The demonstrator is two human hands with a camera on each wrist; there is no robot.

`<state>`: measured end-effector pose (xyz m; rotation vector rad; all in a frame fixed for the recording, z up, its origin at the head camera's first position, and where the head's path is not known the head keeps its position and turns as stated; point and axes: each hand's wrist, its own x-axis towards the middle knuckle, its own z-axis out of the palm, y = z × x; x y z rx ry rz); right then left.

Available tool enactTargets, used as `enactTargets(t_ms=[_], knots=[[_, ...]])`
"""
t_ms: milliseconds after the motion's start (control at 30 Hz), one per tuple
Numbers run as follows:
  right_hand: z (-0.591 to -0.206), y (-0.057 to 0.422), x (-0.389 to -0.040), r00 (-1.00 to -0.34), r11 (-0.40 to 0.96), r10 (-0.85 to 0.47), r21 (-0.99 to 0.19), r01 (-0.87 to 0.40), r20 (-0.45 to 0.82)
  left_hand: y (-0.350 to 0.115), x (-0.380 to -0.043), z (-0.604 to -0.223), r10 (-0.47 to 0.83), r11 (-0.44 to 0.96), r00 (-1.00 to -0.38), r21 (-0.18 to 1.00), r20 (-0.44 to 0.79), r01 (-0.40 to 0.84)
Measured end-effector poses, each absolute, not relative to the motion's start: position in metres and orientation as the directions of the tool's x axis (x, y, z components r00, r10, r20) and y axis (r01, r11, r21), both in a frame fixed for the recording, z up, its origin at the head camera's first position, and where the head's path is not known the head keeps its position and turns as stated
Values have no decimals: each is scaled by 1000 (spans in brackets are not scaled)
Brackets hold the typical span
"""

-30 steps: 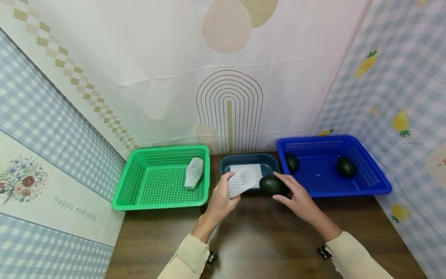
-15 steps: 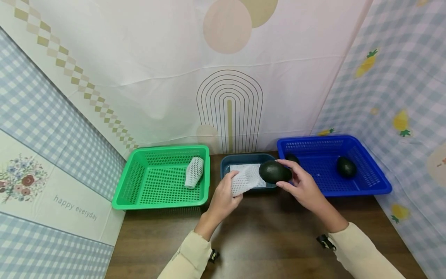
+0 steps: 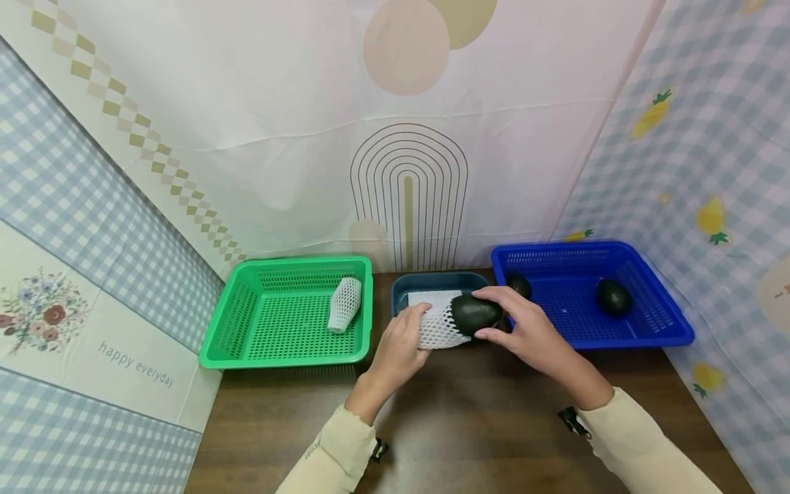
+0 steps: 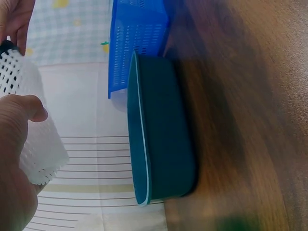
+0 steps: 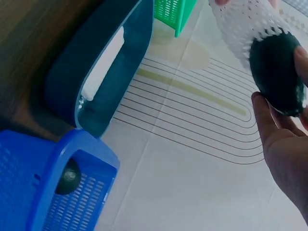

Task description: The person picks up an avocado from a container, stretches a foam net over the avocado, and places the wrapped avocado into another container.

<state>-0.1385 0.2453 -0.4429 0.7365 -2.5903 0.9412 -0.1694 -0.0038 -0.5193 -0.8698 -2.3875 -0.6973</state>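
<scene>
My left hand [image 3: 399,348] holds a white foam net sleeve [image 3: 439,327], its thumb lying over the mesh in the left wrist view. The right hand [image 3: 524,329] grips a dark green avocado [image 3: 476,314] between thumb and fingers. One end of this avocado sits inside the sleeve's mouth; in the right wrist view the mesh edge rings the avocado [image 5: 276,72] while most of it stays bare. Both are held up above a dark teal tray [image 3: 404,283], where more white net [image 5: 103,65] lies.
At left, a green basket [image 3: 284,361] contains an avocado-shaped piece in white net [image 3: 344,305]. A blue basket [image 3: 617,341] on the right holds a dark avocado [image 3: 614,297] and another avocado [image 3: 520,285] near its left wall. All stand on a brown wooden table [image 3: 457,439] against a fabric backdrop.
The right hand has brought the avocado left against the net sleeve, and its end has entered the mouth. The left hand has shifted slightly right, still holding the sleeve.
</scene>
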Motion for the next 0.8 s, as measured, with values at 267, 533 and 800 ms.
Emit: enactTargets(t_ms=[267,533,800], knots=[[-440,242,-141,-835,692,-359,-482,-538,417,-1,-169,-517,451,665,-671,279,589,692],[-438,242,-145,-874,680,-315,-554,-480,371,0,-168,-518,474,679,-656,231,587,697],[-449,230,-141,-871,701,-352,-519,-488,343,4,-167,-513,458,667,-664,265,591,696]])
